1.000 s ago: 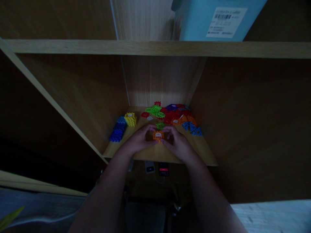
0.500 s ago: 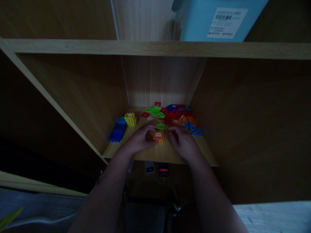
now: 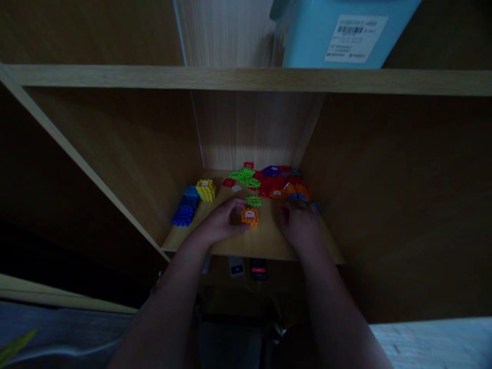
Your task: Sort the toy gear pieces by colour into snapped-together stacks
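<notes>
The blue stack [image 3: 185, 210] at nine o'clock and yellow stack [image 3: 206, 190] at ten look done; loose pieces [image 3: 271, 184] at one don't. Left hand [image 3: 222, 220] holds the orange stack [image 3: 250, 217], in the middle; right hand [image 3: 302, 221], at three, is curled, can't tell on what

Barcode label [image 3: 355, 39] on blue bin [image 3: 307, 41]: print too blurred to read.

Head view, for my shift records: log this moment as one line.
left hand: holding orange stack | right hand: at blue pieces, contact unclear | green piece: behind orange stack
</notes>
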Demonstrator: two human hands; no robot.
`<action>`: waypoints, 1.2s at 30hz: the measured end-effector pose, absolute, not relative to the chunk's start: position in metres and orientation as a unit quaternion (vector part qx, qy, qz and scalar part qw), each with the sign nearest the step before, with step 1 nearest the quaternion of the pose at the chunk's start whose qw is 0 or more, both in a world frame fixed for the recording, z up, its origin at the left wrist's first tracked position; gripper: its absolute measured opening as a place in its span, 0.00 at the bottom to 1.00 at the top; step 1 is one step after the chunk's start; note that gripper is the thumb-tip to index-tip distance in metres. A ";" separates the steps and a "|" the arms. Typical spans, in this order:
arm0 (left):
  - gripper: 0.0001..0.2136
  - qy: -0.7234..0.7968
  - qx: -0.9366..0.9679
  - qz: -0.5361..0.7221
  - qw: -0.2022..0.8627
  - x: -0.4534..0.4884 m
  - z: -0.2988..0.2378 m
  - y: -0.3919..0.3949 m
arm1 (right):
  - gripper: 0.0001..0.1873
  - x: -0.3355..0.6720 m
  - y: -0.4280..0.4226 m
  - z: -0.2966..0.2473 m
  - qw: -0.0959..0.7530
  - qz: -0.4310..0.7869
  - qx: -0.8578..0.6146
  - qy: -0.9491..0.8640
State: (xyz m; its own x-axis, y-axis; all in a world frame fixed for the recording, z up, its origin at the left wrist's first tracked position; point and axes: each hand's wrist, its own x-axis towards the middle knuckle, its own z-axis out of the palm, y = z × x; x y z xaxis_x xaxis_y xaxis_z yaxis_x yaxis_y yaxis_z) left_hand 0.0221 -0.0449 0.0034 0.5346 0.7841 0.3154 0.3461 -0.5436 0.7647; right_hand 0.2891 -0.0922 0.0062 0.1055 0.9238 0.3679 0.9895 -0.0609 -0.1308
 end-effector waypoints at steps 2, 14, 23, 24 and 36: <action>0.28 0.345 0.812 0.338 0.329 0.023 0.004 -0.045 | 0.18 0.289 -0.087 0.000 0.195 -0.092 -0.713 -0.668; 0.27 0.345 0.810 0.347 0.323 0.023 0.004 -0.046 | 0.27 0.289 -0.067 -0.028 0.269 -0.047 -0.677 -0.683; 0.28 0.351 0.810 0.345 0.319 0.023 0.005 -0.046 | 0.24 0.288 -0.073 -0.020 0.293 -0.072 -0.683 -0.665; 0.28 0.349 0.809 0.346 0.321 0.023 0.004 -0.046 | 0.24 0.288 -0.073 -0.018 0.308 -0.077 -0.675 -0.666; 0.23 0.376 0.780 0.464 0.189 0.025 0.015 -0.054 | 0.08 0.257 -0.105 0.024 0.536 0.055 -0.478 -0.693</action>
